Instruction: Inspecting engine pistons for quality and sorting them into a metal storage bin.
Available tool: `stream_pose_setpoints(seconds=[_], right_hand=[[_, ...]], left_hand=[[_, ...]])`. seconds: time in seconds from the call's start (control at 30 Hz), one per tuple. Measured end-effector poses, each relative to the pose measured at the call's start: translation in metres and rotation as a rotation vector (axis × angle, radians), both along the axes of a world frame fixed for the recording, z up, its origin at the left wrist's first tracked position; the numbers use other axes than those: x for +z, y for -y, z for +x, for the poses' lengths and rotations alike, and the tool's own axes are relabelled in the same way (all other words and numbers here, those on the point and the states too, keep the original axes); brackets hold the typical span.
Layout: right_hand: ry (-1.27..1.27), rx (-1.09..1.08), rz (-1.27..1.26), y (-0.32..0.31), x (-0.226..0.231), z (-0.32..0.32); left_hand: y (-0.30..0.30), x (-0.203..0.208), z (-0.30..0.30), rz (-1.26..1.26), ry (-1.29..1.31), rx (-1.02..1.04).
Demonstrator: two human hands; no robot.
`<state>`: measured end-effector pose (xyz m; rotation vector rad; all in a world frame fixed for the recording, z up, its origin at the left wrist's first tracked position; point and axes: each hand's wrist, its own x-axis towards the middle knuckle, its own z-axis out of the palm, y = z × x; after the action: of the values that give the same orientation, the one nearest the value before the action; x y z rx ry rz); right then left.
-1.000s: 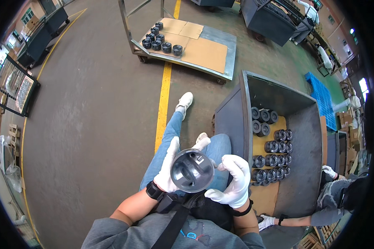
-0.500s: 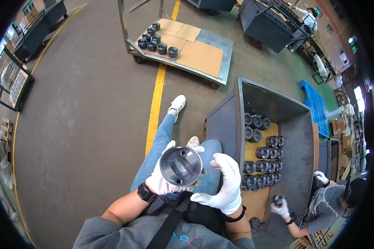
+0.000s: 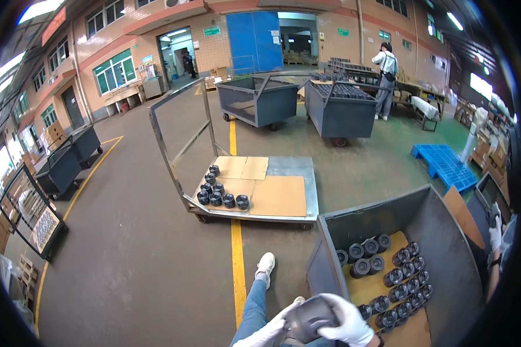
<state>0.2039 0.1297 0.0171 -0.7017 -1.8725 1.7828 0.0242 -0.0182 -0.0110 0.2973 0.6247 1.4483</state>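
Note:
A dark grey engine piston (image 3: 307, 319) is held low in front of me, at the lower edge, tilted onto its side. My right hand (image 3: 350, 325), in a white glove, grips its right side with the thumb in front and the fingers over the top. My left hand (image 3: 270, 332), also gloved, holds it from the left; its fingers are partly hidden behind the piston and blurred. Just right of my hands stands a deep grey metal bin (image 3: 391, 209) with several pistons (image 3: 399, 294) in rows on brown cardboard (image 3: 360, 284).
Ahead is a flat trolley (image 3: 292, 165) with a tall handle, carrying cardboard and several pistons (image 3: 228, 200). At the right edge a co-worker's gloved hand (image 3: 495, 234) holds a dark part. Grey wheeled bins (image 3: 260, 107), a blue pallet (image 3: 443, 165) and a standing person (image 3: 386, 69) are farther off.
My view has tipped up toward the hall. My right hand, apart from the piston before, has closed on it, and the piston has turned onto its side. The co-worker's hand has risen.

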Motion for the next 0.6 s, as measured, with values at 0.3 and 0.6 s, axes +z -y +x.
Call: stream_pose_setpoints(seconds=[0.3,0.6], right_hand=[[-0.384,-0.895,-0.068,-0.095,0.001,0.099],[0.328,-0.981,0.076,-0.188,-0.139,0.162]], left_hand=[[-0.023,-0.012,-0.022,0.663,-0.918,-0.721],[-0.046,-0.024,-0.021,0.469,-0.945,-0.681]])
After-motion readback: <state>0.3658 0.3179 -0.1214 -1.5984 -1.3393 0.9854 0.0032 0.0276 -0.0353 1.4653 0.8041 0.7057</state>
